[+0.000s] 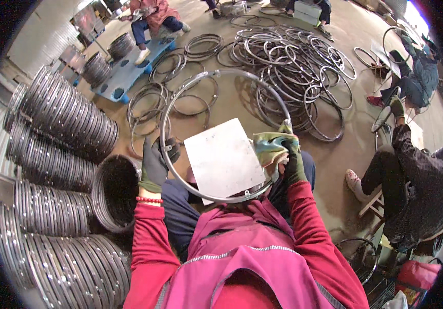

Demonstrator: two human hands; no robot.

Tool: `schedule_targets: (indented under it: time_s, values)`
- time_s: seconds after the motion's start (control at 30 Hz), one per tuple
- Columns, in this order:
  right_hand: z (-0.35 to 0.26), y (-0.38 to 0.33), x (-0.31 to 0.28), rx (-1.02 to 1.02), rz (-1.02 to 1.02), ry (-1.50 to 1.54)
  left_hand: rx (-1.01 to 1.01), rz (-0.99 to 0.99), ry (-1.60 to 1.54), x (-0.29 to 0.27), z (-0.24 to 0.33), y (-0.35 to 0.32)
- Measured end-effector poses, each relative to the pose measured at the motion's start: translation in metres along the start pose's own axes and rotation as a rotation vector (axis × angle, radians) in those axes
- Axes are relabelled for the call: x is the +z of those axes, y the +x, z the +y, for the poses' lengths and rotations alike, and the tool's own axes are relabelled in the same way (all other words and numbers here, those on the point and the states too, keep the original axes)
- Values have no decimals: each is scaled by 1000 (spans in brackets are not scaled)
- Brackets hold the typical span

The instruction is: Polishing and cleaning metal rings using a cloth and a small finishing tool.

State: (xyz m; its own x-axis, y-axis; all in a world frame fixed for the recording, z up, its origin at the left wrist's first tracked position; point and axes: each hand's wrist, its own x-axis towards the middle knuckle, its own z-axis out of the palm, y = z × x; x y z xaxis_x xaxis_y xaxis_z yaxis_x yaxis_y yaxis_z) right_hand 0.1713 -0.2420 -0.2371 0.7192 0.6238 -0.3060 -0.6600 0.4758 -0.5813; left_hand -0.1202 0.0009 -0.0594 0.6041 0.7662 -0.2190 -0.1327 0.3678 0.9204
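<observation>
A large grey metal ring (221, 199) with small tabs is held up over my lap. My left hand (158, 160), in a dark glove, is closed around the ring's left side. On the opposite side my gloved right hand (294, 164) grips a crumpled yellow, blue and green cloth (274, 146), which lies against the ring and covers part of it. Below the ring, a white square board (224, 154) shows through its opening, at my knees.
Tall stacks of metal rings (64, 116) stand close on my left. A loose heap of rings (293, 67) spreads across the floor ahead. Beyond my left hand lies a blue pallet (121, 77). A person in dark clothing (417, 190) sits at the right; others sit farther off.
</observation>
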Motion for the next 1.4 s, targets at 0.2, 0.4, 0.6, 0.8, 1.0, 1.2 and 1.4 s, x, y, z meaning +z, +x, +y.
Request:
schedule_targets:
  time_s: [0.2,0.4,0.6,0.8,1.0,1.2,1.4]
  values:
    - [-3,-7,12,13,99,48,25,120,35,-11,-24,-26]
    - [-3,-16,12,23,32,-230,41,107,-195,-17,-38,-30]
    - [-5,-18,5,36,42,-394,63,92,-3,-19,-41,-41]
    - [1,-2,-10,113,-163,-264,57,128,-141,-19,-35,-45]
    - [21,1,-4,-75,-56,-291,203,256,137,1,-19,-63]
    - [33,-48,39,58,-302,-488,249,229,239,17,-15,-67]
    - [46,-64,20,494,-639,-718,312,318,112,24,-8,-58]
